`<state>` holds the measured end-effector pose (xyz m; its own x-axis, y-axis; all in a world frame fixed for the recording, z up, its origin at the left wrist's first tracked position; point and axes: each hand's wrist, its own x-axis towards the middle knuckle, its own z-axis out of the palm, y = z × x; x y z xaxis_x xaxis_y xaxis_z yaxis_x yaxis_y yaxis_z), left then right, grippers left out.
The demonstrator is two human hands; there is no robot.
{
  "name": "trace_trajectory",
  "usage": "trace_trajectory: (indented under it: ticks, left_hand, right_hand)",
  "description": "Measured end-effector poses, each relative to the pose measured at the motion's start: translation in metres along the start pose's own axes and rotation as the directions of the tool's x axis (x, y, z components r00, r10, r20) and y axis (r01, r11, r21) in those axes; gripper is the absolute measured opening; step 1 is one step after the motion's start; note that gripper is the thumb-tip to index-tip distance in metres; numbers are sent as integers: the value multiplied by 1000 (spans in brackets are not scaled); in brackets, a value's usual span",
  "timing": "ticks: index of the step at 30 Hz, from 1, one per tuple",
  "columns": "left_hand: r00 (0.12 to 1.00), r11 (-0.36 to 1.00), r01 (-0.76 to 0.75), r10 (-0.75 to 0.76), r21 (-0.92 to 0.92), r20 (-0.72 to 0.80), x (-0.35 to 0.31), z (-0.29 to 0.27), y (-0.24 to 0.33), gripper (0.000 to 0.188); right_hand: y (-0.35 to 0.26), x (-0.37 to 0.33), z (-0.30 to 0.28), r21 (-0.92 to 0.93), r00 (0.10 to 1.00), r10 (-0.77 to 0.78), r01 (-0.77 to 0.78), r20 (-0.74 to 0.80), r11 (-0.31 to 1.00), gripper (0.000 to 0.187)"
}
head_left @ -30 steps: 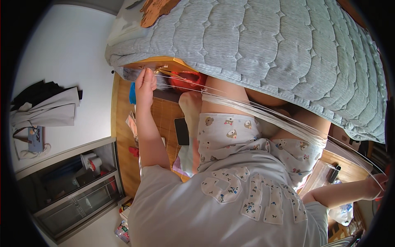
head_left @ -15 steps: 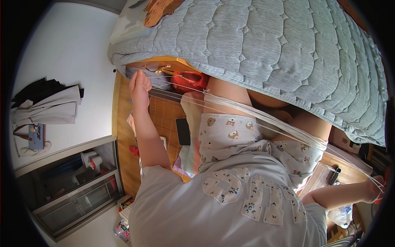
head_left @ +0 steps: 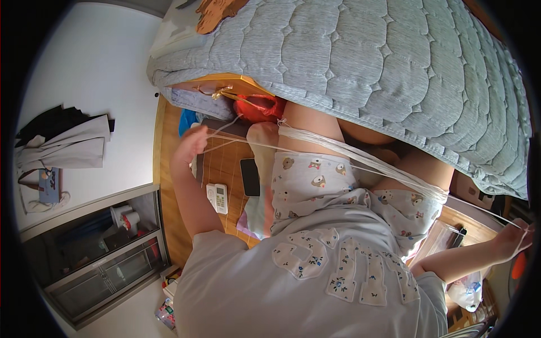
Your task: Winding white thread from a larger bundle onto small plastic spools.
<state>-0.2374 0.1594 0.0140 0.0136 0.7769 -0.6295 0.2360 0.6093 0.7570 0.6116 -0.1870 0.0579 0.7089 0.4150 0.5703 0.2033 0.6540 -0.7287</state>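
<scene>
A loop of white yarn is stretched around both my bent knees, its strands bunched across my thighs. At the left, my left hand is closed on strands of the yarn, which run from it toward the near knee; a loose end curls above them. My right hand, out at the right edge, has curled fingers with yarn strands pulled taut over them from the other knee. Its fingertips are partly lost in the dark rim.
A grey quilted cover hangs in front of my knees. Beside my left leg are a red bag, a black phone and a white remote control on the wood floor. A glass-fronted cabinet stands left; a clear box lies right.
My left hand has come down toward me, and the strands near it have slackened. My right hand has risen a little. The remote control shows more fully beside my left forearm.
</scene>
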Motion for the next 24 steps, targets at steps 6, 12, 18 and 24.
trace_trajectory:
  ticks: [6, 12, 18, 24]
  left_hand:
    - [965, 591, 262, -167, 763, -202, 12, 9, -31, 44]
    - [734, 397, -648, 555, 650, 392, -30, 156, 13, 47]
    - [609, 864, -449, 482, -228, 630, -85, 312, 21, 53]
    - [645, 905, -110, 379, -410, 664, -85, 341, 8, 42]
  right_hand:
    - [7, -42, 94, -291, 976, 111, -54, 185, 955, 70]
    - [24, -103, 218, -321, 723, 324, -149, 609, 935, 84]
    - [33, -169, 313, -454, 277, 572, -389, 772, 801, 76]
    - [44, -182, 322, -376, 284, 516, -425, 808, 824, 59]
